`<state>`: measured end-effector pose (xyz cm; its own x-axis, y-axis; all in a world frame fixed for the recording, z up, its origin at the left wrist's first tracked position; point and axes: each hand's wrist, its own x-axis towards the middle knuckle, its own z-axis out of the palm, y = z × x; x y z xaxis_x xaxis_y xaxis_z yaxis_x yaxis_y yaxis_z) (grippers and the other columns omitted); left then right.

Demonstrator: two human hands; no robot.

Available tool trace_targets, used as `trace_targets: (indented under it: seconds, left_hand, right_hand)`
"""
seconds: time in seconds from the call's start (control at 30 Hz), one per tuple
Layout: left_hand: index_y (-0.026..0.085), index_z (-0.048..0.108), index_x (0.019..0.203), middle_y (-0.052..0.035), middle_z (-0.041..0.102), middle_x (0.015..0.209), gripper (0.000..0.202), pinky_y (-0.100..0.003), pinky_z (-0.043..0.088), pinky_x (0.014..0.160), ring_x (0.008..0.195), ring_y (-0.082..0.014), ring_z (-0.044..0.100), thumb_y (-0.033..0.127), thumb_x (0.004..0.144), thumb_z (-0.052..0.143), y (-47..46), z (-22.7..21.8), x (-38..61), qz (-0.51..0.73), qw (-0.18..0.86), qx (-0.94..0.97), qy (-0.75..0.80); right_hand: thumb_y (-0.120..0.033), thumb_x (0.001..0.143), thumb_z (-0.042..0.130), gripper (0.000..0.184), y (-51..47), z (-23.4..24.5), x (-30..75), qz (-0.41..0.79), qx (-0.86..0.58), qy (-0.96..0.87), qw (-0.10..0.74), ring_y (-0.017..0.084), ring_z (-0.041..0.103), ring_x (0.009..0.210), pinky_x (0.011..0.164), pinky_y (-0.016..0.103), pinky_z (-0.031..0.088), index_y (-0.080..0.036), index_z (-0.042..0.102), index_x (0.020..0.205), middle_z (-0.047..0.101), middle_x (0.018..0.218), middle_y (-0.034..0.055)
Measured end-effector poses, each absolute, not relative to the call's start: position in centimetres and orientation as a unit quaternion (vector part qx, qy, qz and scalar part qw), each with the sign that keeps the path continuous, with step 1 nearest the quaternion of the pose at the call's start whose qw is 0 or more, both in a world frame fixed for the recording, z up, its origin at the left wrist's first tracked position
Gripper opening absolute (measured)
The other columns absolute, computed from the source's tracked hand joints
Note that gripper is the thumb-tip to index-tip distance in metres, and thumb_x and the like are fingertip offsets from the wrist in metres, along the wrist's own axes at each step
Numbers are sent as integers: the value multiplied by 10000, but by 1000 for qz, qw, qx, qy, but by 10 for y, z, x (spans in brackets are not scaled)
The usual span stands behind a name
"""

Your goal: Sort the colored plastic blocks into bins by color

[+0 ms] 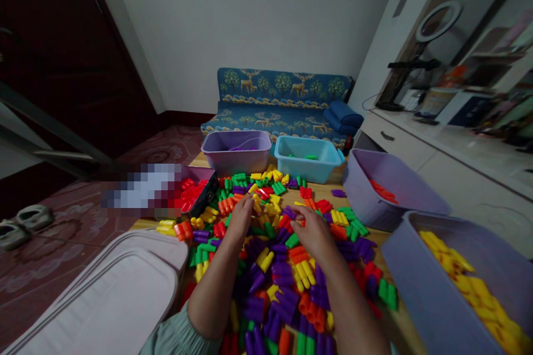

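A heap of coloured plastic blocks (275,249), red, yellow, green, purple and orange, covers the low wooden table (144,224). My left hand (240,216) reaches into the heap, fingers curled down onto yellow and orange blocks near its far side. My right hand (310,230) rests on the heap beside it, fingers bent around purple and red blocks. What either hand actually grips is hidden by the fingers.
Bins ring the table: a purple bin (236,151) and a blue bin (306,158) at the back, a purple bin with red blocks (387,188) at right, a near bin with yellow blocks (453,283). A white case (108,294) lies at left. A blue sofa (283,102) stands behind.
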<state>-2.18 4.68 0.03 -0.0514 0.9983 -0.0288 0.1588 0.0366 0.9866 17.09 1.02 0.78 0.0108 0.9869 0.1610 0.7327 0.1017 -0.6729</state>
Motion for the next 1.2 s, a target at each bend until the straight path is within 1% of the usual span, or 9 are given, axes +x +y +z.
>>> trace_targets:
  seconds: [0.1, 0.2, 0.33, 0.43, 0.57, 0.73, 0.93, 1.07, 1.2]
  left_hand:
    - [124, 670, 943, -94, 693, 869, 445, -289, 456, 646, 773, -226, 631, 409, 850, 341, 47, 3, -30, 384, 356, 584, 620]
    - [156, 692, 918, -102, 705, 878, 379, -292, 436, 704, 854, -250, 639, 409, 834, 423, 43, 8, -32, 260, 260, 650, 665]
    - [197, 716, 949, -95, 716, 918, 320, -288, 438, 718, 863, -245, 655, 354, 810, 476, 38, 11, -32, 178, 226, 701, 652]
    - [220, 718, 1038, -98, 703, 1023, 343, -299, 451, 759, 905, -248, 653, 329, 775, 526, 36, 13, -33, 160, 221, 728, 629]
    - [247, 692, 1132, -94, 672, 1080, 447, -306, 458, 799, 959, -257, 640, 229, 702, 571, 33, 17, -32, 136, 192, 769, 594]
    - [274, 685, 1143, -90, 665, 1014, 524, -301, 467, 783, 950, -248, 635, 107, 671, 531, 29, 18, -27, 132, 159, 795, 571]
    - [248, 702, 1095, -92, 677, 1008, 427, -322, 464, 813, 951, -255, 636, 153, 693, 594, 33, 11, -29, 146, 178, 788, 571]
    - [173, 681, 1066, -92, 698, 981, 317, -313, 470, 802, 918, -231, 644, 208, 772, 568, 38, 9, -28, 233, 237, 737, 588]
    - [148, 592, 1077, -47, 674, 791, 320, -276, 486, 644, 709, -180, 641, 240, 772, 567, 40, 12, -24, 354, 365, 631, 586]
  right_hand:
    - [-189, 739, 598, 238, 1, 29, 183, 204, -665, -683, 224, 176, 662, 801, 712, 273, 479, -212, 700, 952, 727, 895, 38]
    - [-254, 645, 710, 108, -11, 44, 194, 216, -669, -703, 107, 185, 647, 709, 596, 258, 415, -239, 706, 752, 710, 740, 6]
    - [-283, 496, 826, 277, -22, 46, 195, 219, -654, -722, 62, 183, 615, 631, 555, 260, 368, -249, 708, 744, 683, 677, 0]
    - [-245, 394, 865, 430, -23, 41, 185, 209, -639, -738, 59, 214, 626, 705, 585, 269, 374, -246, 717, 797, 692, 741, 22]
    - [-195, 441, 827, 429, -22, 39, 172, 204, -629, -749, 38, 202, 609, 706, 590, 266, 346, -238, 711, 851, 681, 742, 22]
    - [-132, 540, 679, 339, -18, 34, 171, 216, -631, -742, 71, 155, 581, 667, 561, 242, 300, -245, 671, 860, 666, 733, -11]
    - [-130, 573, 628, 392, -7, 19, 172, 204, -665, -705, 137, 155, 577, 680, 594, 239, 338, -217, 650, 955, 661, 750, 3]
    - [-145, 574, 649, 299, -2, 11, 176, 220, -671, -687, 173, 151, 574, 671, 589, 234, 364, -206, 688, 864, 656, 719, 5]
    - [-144, 589, 614, 214, 3, 6, 183, 265, -660, -662, 236, 126, 551, 590, 535, 221, 370, -195, 702, 778, 623, 639, -21]
